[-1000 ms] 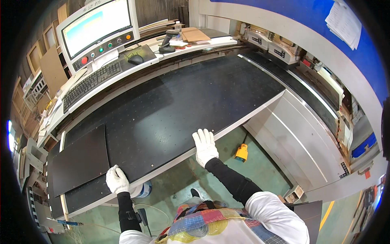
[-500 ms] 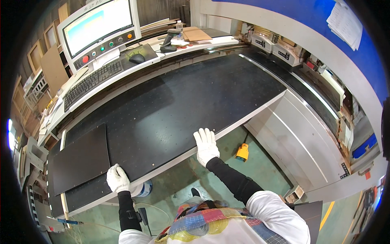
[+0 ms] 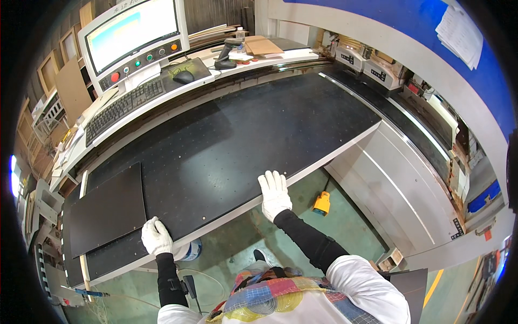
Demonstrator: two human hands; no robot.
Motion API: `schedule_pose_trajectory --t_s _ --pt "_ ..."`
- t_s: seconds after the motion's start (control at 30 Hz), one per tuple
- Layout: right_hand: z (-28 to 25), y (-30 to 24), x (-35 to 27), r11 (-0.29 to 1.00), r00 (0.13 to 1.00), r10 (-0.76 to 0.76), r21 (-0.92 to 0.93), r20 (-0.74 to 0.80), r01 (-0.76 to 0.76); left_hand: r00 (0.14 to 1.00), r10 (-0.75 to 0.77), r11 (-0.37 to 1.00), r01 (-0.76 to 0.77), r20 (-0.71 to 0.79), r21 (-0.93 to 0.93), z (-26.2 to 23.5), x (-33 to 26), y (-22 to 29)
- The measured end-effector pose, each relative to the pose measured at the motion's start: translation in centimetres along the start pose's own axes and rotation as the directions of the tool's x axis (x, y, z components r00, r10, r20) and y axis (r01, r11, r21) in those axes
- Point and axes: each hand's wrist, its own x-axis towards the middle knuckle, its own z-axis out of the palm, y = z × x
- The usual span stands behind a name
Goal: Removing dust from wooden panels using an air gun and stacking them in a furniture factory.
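My left hand [image 3: 156,236], in a white knit glove, rests at the near edge of the long black worktable [image 3: 232,156]. Its fingers are curled together right beside the near right corner of a dark flat panel [image 3: 110,210]; what lies under them, if anything, is hidden. That panel lies flat at the table's left end. Farther right, my right hand [image 3: 275,195], gloved the same way, lies on the table's front edge with fingers stretched forward and nothing in them.
Behind the table, a white console carries a monitor [image 3: 132,35], a keyboard [image 3: 124,110], a mouse [image 3: 183,77] and a handheld scanner [image 3: 227,54]. To the right stands a large machine with a blue cover [image 3: 388,16]. A yellow foot pedal [image 3: 321,203] sits on the green floor.
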Motion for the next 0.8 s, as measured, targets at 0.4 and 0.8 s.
schedule_pose_trajectory --t_s 0.4,0.8 --pt "-0.09 -0.19 -0.01 1.000 1.000 0.014 0.000 0.008 -0.014 1.000 0.006 1.000 -0.006 -0.011 0.011 -0.01 -0.04 -0.07" --pt "-0.20 -0.05 0.13 0.999 0.999 -0.005 -0.053 0.038 0.007 1.000 0.022 1.000 -0.022 -0.018 0.004 0.07 0.05 -0.18"
